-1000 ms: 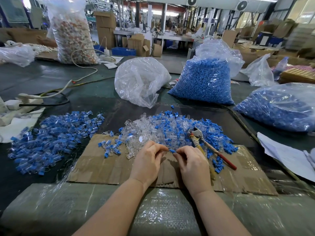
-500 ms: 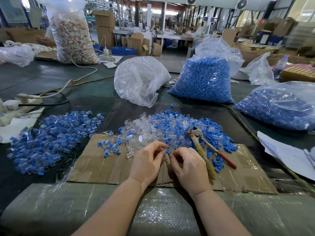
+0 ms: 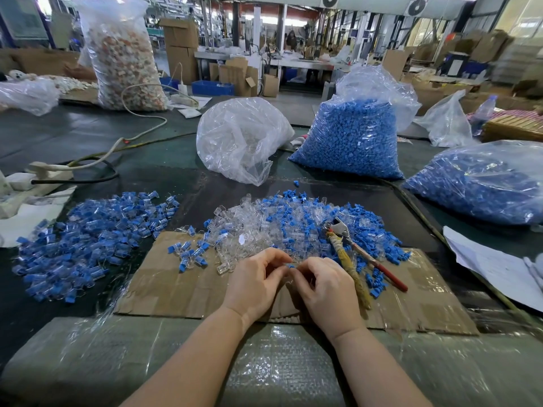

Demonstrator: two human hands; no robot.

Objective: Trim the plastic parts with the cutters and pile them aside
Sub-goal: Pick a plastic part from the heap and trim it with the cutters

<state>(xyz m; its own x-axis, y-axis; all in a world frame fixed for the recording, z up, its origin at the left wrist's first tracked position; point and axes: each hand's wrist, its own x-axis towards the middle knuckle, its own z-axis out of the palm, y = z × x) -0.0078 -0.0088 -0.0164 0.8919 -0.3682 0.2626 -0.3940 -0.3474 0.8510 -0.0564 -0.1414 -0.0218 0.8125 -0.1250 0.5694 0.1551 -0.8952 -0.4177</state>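
**Head view: hands close in on one small blue part**

Head view shows the left hand (image 3: 252, 286) and right hand (image 3: 327, 290) drawn closer together than a second ago, both pinching a blue part (image 3: 291, 266) above the cardboard (image 3: 176, 286). Its axis is too small to tell. Cutters (image 3: 357, 254) lie untouched, tip pointing away, so trimming hasn't begun.

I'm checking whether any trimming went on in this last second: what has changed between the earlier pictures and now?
Little changed. The left hand and right hand closed in slightly, fingertips curling tighter round the small blue part pinched between them. The cutters stayed untouched on the cardboard, and the pile aside looks unchanged.
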